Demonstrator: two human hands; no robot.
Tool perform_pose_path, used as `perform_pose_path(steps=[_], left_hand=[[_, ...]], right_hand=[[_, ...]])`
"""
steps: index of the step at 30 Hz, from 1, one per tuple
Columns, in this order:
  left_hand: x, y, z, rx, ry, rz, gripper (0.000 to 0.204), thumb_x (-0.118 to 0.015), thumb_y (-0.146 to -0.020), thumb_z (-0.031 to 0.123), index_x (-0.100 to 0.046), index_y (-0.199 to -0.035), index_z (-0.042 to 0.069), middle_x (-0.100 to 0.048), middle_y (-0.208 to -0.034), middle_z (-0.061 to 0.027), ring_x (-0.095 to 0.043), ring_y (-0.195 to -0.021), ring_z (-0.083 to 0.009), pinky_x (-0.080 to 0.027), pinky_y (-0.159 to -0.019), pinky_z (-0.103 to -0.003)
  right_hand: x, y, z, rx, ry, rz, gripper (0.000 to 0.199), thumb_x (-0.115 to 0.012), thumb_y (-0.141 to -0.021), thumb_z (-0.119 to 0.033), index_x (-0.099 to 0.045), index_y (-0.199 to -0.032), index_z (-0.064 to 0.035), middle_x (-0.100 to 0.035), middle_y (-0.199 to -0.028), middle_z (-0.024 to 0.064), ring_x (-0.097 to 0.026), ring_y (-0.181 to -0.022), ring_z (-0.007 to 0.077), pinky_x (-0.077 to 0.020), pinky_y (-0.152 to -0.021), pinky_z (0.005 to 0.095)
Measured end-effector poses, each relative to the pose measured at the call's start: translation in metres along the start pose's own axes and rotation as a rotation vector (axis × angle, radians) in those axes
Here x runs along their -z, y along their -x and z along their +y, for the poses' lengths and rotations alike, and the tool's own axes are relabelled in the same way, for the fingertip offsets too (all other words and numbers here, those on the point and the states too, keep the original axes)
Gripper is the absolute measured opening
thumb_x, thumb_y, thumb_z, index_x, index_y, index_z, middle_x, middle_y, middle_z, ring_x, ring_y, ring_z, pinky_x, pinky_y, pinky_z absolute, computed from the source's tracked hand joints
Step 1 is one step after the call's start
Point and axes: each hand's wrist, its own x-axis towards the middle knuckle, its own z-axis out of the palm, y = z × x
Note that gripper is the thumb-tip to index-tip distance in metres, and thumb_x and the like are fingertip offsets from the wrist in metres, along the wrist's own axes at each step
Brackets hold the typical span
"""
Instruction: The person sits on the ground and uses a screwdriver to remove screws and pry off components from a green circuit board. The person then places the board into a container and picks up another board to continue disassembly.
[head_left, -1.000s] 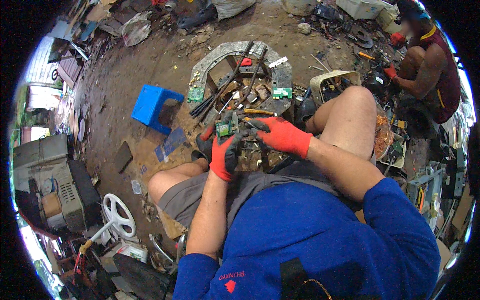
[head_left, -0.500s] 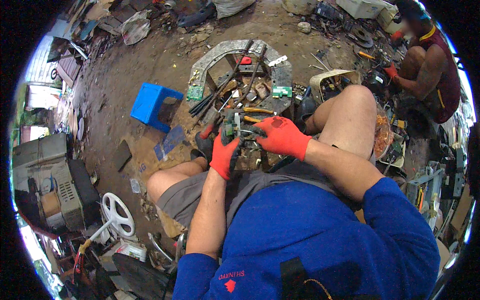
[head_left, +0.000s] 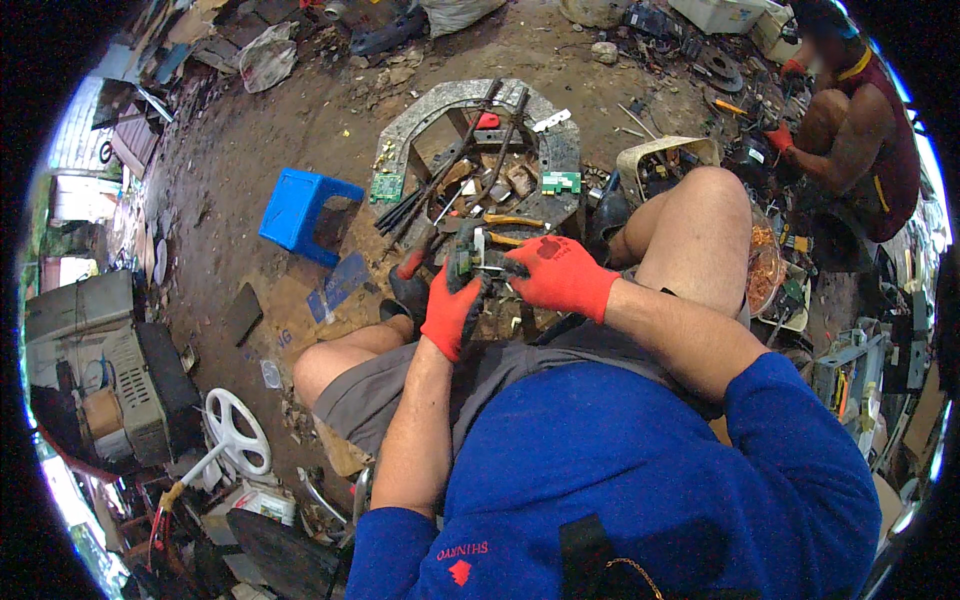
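My left hand (head_left: 452,312), in a red glove with dark fingers, is closed on a small green circuit board (head_left: 460,262). A pale metal strip (head_left: 479,243) stands at the board's right edge. My right hand (head_left: 564,278), gloved the same way, is closed just to the right of it. A thin metal shaft (head_left: 490,268) runs from its fingers to the board; the rest of that tool is hidden in the grip. Just beyond my hands lie orange-yellow tool handles (head_left: 515,220).
Ahead stands a grey ring-shaped block (head_left: 450,97) carrying green boards (head_left: 387,187), dark rods (head_left: 440,175) and scraps. A blue stool (head_left: 293,212) is left of it. A co-worker (head_left: 855,130) squats at far right. A white steering wheel (head_left: 236,432) lies lower left.
The circuit board has turned slightly in my left hand and looks narrower and darker. Both hands stay nearly in place; the whole view has shifted a little.
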Motion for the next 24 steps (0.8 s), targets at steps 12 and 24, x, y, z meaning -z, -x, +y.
perform_pose_path(steps=[12,24], left_hand=[[-0.004,0.001,-0.009,-0.030,-0.180,-0.007,0.045,-0.061,-0.086,0.007,-0.050,-0.129,0.001,-0.063,-0.114,-0.0080,-0.057,-0.105,-0.0150,-0.044,-0.093,-0.031],[-0.006,-0.001,-0.009,-0.046,-0.147,-0.029,0.045,-0.058,-0.087,0.008,-0.049,-0.131,0.000,-0.062,-0.116,-0.0090,-0.057,-0.105,-0.0160,-0.044,-0.093,-0.031]], right_hand=[[-0.005,0.000,0.004,0.009,0.039,0.017,0.024,-0.059,-0.078,-0.027,-0.066,-0.093,-0.0095,-0.067,-0.091,0.0159,-0.064,-0.088,0.0347,-0.0516,-0.078,0.0453],[-0.001,0.000,-0.008,-0.035,0.071,-0.041,0.025,-0.061,-0.079,-0.025,-0.061,-0.096,-0.0072,-0.063,-0.095,0.0159,-0.063,-0.093,0.0345,-0.0508,-0.079,0.0461]])
